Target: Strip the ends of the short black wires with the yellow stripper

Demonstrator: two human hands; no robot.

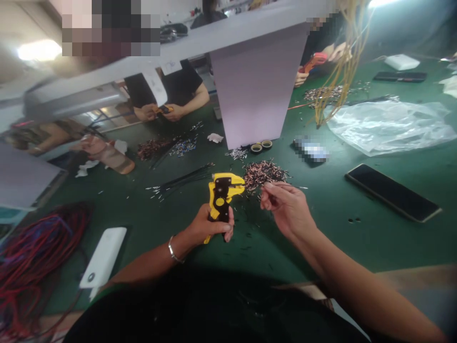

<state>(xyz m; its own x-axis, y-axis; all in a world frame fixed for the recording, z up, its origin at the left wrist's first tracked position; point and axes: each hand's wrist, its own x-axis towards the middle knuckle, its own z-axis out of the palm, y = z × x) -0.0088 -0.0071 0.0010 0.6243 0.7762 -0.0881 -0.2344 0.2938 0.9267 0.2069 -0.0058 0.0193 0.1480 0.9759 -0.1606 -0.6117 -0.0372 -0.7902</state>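
Note:
My left hand (214, 224) is wrapped round the handles of a yellow and black wire stripper (220, 194), its jaws pointing right. To its right, my right hand (285, 205) pinches a thin dark wire (298, 186) between thumb and fingertips; one pale end sticks out to the right. The wire's other end lies near the stripper's jaws, and whether it sits inside them I cannot tell. Just behind my right hand is a heap of short copper-coloured and black wire pieces (262, 174). Left of the stripper lies a bundle of black wires (178, 180) with bare ends.
A dark phone (392, 191) lies right, near a clear plastic bag (389, 125). Two tape rolls (261, 146) sit before a pale partition (252, 85). At left are a white power bank (103, 257) and coiled red cables (46, 247). Co-workers handle tools across the green table (357, 252).

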